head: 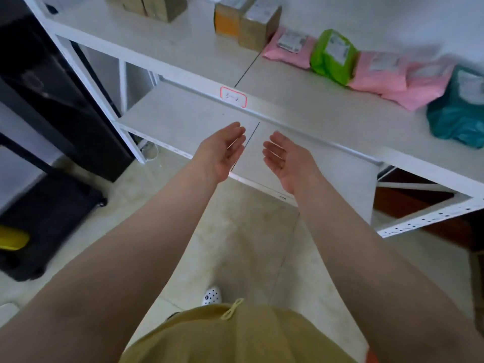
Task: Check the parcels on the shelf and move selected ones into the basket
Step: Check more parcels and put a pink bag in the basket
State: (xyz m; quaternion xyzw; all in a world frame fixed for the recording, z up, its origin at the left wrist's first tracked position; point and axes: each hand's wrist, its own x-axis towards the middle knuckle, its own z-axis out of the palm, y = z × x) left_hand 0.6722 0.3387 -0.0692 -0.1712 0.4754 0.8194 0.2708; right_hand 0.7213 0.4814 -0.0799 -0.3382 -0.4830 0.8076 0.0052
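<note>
My left hand (225, 150) and my right hand (284, 159) are held out side by side, palms facing each other, fingers apart and holding nothing. They hover in front of the lower board of a white metal shelf (199, 82), below a red-framed label (233, 97). On the upper board lie parcels: an orange box (226, 20), a brown box (259, 27), a pink bag (289, 47), a green bag (332, 55), two more pink bags (398, 77) and a teal bag (458, 108) at the right edge. No basket is in view.
More brown boxes (154, 5) stand at the back left of the upper board. A black cabinet (47, 82) and a black wheeled case (44, 221) stand left of the shelf. Pale tiled floor (243, 231) lies below me.
</note>
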